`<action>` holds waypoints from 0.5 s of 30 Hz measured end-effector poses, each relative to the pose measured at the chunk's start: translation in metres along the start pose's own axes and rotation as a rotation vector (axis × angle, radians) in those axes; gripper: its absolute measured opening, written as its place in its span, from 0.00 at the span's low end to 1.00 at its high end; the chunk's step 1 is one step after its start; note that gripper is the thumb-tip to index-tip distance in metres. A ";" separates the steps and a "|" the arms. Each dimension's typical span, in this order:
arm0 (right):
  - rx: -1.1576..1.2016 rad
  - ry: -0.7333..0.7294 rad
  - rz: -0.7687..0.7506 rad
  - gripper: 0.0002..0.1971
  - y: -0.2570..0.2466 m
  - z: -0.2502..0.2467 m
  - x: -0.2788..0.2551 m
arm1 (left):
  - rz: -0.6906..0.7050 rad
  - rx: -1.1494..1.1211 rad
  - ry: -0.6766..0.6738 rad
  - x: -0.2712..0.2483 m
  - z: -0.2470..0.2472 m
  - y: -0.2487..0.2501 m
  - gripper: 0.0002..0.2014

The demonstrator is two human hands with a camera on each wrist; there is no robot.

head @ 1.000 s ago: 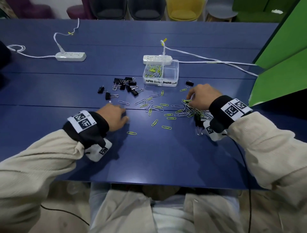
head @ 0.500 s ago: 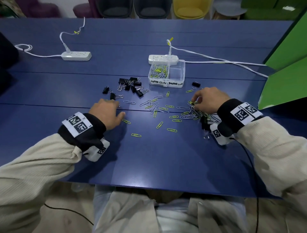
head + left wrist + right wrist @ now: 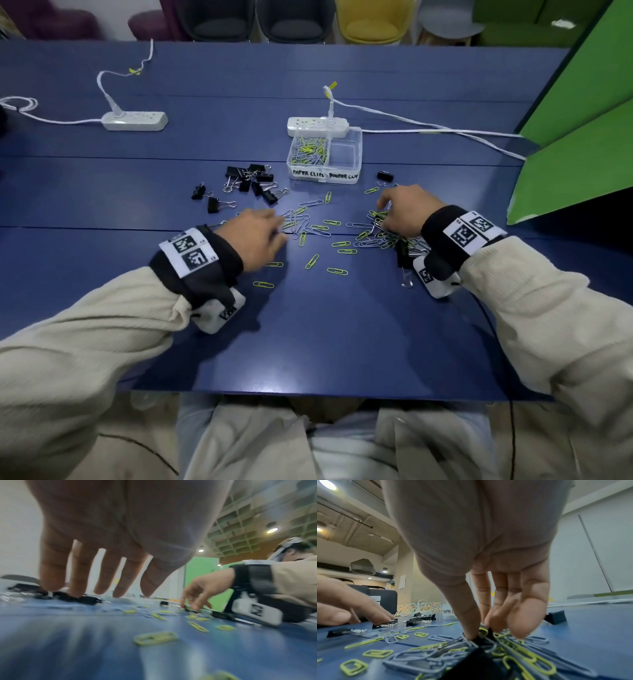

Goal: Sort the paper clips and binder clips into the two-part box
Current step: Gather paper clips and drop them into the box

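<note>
We're mid-sort, still gathering. Our right hand (image 3: pixel 404 210) digs into the tangled pile of paper clips (image 3: pixel 380 236), thumb and fingers pinching clips there. Our left hand (image 3: pixel 255 236) is spread flat, holding nothing, over loose clips. The box (image 3: pixel 324 171) sits beyond; its paper-clip side is partly filled, the other empty. Binder clips (image 3: pixel 251 183) lie left of it. Next, we judge: lift the pinch, carry it to the filled side.
</note>
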State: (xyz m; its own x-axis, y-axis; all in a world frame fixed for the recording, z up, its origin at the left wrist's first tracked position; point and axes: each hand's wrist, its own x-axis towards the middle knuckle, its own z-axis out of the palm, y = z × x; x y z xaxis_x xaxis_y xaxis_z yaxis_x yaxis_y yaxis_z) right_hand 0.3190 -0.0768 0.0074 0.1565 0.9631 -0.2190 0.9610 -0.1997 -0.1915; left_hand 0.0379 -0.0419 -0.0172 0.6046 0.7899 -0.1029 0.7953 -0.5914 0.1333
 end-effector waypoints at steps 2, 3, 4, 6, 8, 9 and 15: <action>0.035 -0.022 -0.016 0.15 0.000 -0.002 0.000 | -0.114 0.121 -0.027 0.009 -0.007 -0.011 0.19; 0.049 -0.017 -0.022 0.14 0.000 -0.001 0.000 | -0.137 0.152 -0.057 0.012 -0.008 -0.013 0.18; 0.064 -0.008 -0.024 0.13 -0.001 -0.001 -0.001 | -0.156 0.160 -0.101 0.014 -0.009 -0.012 0.18; 0.088 0.004 -0.022 0.11 -0.001 0.000 -0.001 | -0.142 0.149 -0.154 0.016 -0.008 -0.002 0.19; 0.109 0.016 -0.008 0.10 0.001 0.000 0.001 | -0.083 0.113 -0.153 0.016 -0.005 0.012 0.17; 0.113 0.029 0.001 0.10 0.002 -0.001 0.002 | -0.043 0.061 -0.149 0.015 -0.005 0.020 0.16; -0.040 -0.004 0.033 0.25 0.010 -0.003 0.003 | 0.044 -0.015 -0.059 -0.009 -0.014 0.017 0.26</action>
State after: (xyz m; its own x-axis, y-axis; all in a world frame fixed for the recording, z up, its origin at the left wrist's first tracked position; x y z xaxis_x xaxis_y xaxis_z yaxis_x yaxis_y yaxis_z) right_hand 0.3300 -0.0754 0.0080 0.1875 0.9552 -0.2288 0.9637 -0.2240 -0.1454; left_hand 0.0459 -0.0566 -0.0003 0.6407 0.7520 -0.1549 0.7675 -0.6223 0.1537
